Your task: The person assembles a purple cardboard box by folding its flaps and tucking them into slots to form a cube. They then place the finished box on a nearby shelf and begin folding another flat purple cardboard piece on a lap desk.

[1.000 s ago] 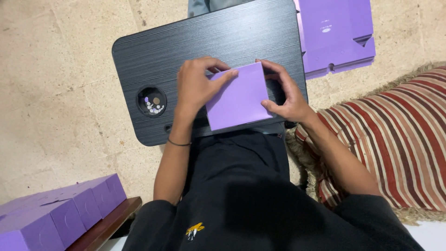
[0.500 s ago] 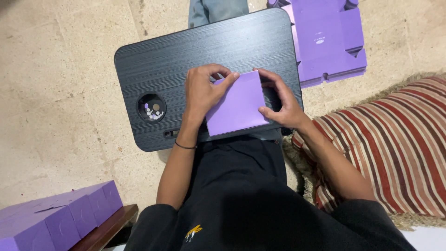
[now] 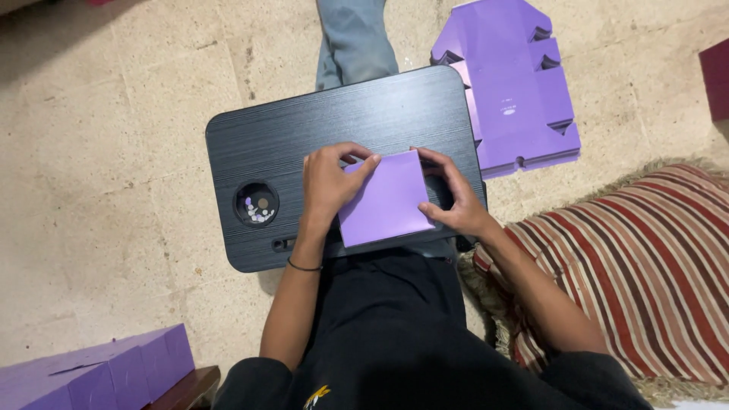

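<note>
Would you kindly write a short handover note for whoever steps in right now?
Left hand: grips the left edge of the purple box.
Right hand: grips its right edge.
The box rests on the black lap desk.
Done: folded purple boxes stand at lower left.
Left: flat purple blanks lie on the floor beyond the desk.

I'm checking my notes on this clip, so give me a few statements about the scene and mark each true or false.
1. Both hands touch the purple box. True: left hand and right hand grip its sides.
2. The box rests on a black lap desk. True.
3. The flat purple cardboard lies on the desk. False: it lies on the floor beside it.
4. The striped cushion is by the left arm. False: it is by the right arm.
</note>
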